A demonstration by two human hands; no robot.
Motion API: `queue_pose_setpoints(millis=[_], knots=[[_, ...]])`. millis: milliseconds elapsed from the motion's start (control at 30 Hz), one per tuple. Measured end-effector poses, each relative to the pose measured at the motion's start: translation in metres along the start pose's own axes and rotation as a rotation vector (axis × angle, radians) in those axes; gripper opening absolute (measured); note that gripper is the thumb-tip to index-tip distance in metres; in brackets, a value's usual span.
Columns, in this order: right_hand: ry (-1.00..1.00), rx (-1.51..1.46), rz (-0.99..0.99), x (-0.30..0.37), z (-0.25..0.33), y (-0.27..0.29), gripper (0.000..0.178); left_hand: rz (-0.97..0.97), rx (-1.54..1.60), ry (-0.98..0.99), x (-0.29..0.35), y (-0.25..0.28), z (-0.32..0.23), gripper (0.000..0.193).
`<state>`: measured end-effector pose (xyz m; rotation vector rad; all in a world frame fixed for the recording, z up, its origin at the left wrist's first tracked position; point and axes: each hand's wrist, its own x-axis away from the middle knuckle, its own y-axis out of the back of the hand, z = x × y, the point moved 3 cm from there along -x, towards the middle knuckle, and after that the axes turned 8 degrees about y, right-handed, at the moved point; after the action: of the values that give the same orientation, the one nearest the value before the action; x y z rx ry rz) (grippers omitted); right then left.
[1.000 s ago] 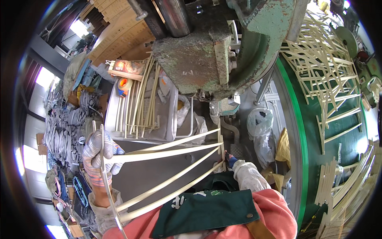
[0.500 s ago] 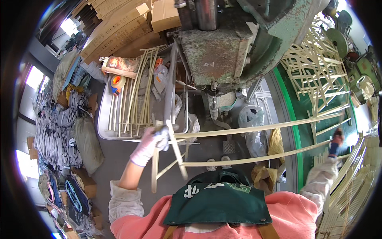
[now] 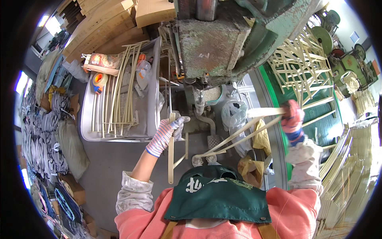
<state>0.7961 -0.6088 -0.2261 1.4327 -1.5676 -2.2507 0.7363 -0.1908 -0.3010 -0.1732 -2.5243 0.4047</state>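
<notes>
My left hand (image 3: 162,136), in a striped glove, grips a pale wooden slat (image 3: 171,163) that stands nearly upright in the picture, over the floor left of my apron. Shorter slats beside it appear to belong to the same slatted wooden frame. Over on the right, my right hand (image 3: 292,119), in a red and blue glove, is closed round the end of long pale slats (image 3: 238,137). These run down and left towards my body. A broad slat end by the right hand is smeared by motion. Whether both hands hold one joined frame is partly hidden.
A green press machine (image 3: 215,51) rises straight ahead, with a pedal (image 3: 213,141) below. To the left stands a grey tub (image 3: 85,129) with slats and a tape roll (image 3: 100,80). Heaped slats (image 3: 298,59) lie on the green surface at right. Plastic bags (image 3: 234,113) hang nearby.
My right hand has come left and up from the far right, bringing the long slats round at a slant. The slat in my left hand has swung upright. The head view has shifted slightly.
</notes>
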Motion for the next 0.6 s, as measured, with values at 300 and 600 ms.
queue_pose_setpoints(millis=[300, 600], knots=[[0.423, -1.291, 0.681, -0.035, 0.139, -0.132, 0.028, -0.043, 0.053, -0.027, -0.034, -0.05, -0.006, 0.025], [0.99, -0.383, 0.002, -0.069, 0.127, -0.15, 0.037, -0.123, 0.147, -0.174, -0.06, -0.062, -0.024, 0.017]])
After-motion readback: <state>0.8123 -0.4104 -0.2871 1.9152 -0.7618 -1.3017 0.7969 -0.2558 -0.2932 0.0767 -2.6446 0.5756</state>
